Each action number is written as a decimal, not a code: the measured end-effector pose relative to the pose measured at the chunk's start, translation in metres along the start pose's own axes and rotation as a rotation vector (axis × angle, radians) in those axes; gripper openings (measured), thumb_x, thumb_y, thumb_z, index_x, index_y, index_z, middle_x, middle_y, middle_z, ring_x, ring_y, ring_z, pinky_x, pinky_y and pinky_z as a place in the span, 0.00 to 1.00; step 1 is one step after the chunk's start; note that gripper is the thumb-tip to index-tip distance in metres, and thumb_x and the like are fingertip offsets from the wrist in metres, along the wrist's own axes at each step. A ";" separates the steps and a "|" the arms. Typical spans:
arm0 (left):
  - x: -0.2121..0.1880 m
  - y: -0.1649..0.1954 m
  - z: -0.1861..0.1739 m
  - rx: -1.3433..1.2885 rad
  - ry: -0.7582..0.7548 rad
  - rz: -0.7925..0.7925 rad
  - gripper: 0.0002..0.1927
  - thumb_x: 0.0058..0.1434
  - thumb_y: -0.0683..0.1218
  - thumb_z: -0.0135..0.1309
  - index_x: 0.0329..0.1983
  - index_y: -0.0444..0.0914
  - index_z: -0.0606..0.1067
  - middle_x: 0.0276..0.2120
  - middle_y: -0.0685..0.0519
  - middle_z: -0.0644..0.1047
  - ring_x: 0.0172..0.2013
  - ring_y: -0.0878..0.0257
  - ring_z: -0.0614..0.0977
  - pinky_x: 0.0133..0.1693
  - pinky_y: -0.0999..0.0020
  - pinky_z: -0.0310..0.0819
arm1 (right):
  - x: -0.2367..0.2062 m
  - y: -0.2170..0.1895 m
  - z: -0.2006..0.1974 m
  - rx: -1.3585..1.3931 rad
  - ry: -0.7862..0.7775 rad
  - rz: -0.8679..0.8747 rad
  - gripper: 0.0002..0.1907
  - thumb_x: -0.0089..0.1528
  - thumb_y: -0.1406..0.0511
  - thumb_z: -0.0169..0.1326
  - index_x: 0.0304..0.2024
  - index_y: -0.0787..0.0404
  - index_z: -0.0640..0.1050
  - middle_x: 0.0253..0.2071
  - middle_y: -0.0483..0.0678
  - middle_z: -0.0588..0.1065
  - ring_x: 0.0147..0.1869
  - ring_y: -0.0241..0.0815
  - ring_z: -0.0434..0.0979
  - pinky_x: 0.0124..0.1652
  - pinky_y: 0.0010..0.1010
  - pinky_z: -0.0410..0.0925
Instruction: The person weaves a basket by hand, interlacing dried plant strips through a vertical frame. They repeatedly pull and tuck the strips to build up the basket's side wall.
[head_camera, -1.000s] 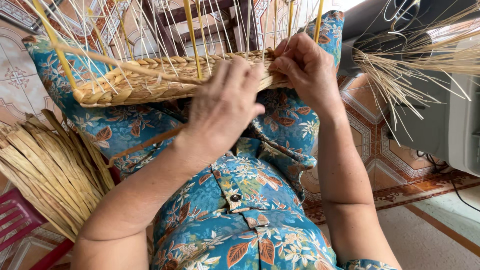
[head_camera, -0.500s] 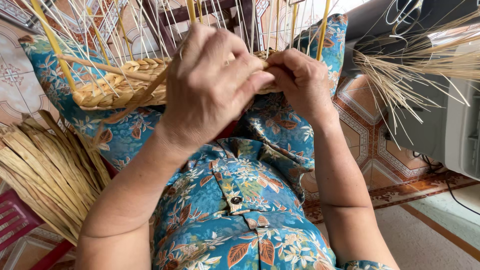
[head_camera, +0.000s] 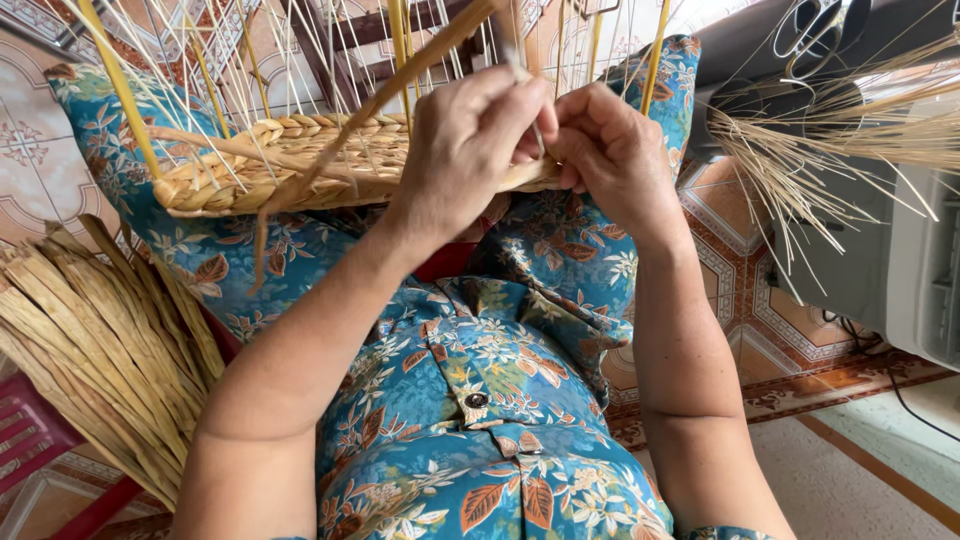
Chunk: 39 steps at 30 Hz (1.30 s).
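— What does the left hand (head_camera: 465, 150) have hold of?

— Its fingers are curled in narrow around a flat straw strand (head_camera: 400, 75), which runs from the fingertips up toward the top edge and also trails down to the left across the woven basket rim (head_camera: 290, 165).

— And the right hand (head_camera: 610, 150)?

— It sits just beside the left one, knuckles nearly touching. The fingers are bent tight and pinch at the rim's near end, though what exactly lies between them is hidden behind the left hand's fingers.

— Where is the basket itself?

— It rests across the person's lap, on the blue floral fabric (head_camera: 480, 420) of the clothing. The rim is a braided band of pale golden fibre, running from the left side of the view to under both hands. Thin upright stakes (head_camera: 300, 60) rise from it, with a few thicker yellow ones (head_camera: 120, 90) among them.

— Anything lying around?

— A bundle of flat dried strips (head_camera: 90, 340) lies at the lower left, beside the left forearm. A loose spray of thin pale fibres (head_camera: 830, 150) fans out at the upper right, over a grey box-like object (head_camera: 900, 270). Patterned floor tiles (head_camera: 750, 290) show between the knees and that box.
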<state>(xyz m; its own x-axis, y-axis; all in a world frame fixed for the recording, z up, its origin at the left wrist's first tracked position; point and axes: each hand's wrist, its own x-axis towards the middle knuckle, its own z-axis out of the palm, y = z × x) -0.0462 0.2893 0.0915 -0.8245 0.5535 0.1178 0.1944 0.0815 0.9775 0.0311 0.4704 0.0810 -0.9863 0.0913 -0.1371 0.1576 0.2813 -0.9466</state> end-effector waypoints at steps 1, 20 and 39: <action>-0.009 0.009 -0.002 -0.176 0.016 0.024 0.13 0.74 0.47 0.45 0.38 0.37 0.77 0.31 0.54 0.81 0.27 0.69 0.81 0.30 0.74 0.80 | 0.001 0.000 0.002 0.003 0.005 0.007 0.01 0.71 0.72 0.53 0.45 0.64 0.76 0.34 0.42 0.78 0.35 0.25 0.76 0.33 0.18 0.72; -0.068 0.036 -0.050 0.883 -0.375 -0.428 0.10 0.75 0.51 0.54 0.48 0.40 0.74 0.34 0.51 0.80 0.35 0.60 0.78 0.37 0.60 0.75 | -0.004 0.009 0.016 -0.003 0.045 -0.182 0.05 0.72 0.77 0.53 0.43 0.65 0.71 0.40 0.45 0.79 0.47 0.31 0.82 0.46 0.25 0.77; -0.090 0.083 -0.064 0.845 -0.354 0.195 0.12 0.64 0.44 0.58 0.46 0.33 0.73 0.25 0.52 0.78 0.24 0.60 0.79 0.30 0.62 0.71 | -0.022 -0.028 -0.003 -0.443 -0.058 -0.361 0.19 0.64 0.68 0.66 0.58 0.58 0.81 0.42 0.47 0.81 0.34 0.32 0.76 0.33 0.24 0.70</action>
<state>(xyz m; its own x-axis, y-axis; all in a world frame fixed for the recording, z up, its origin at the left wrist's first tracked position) 0.0104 0.1927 0.1730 -0.5535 0.8298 0.0705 0.7486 0.4587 0.4787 0.0483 0.4637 0.1109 -0.9804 -0.1342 0.1441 -0.1969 0.6593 -0.7257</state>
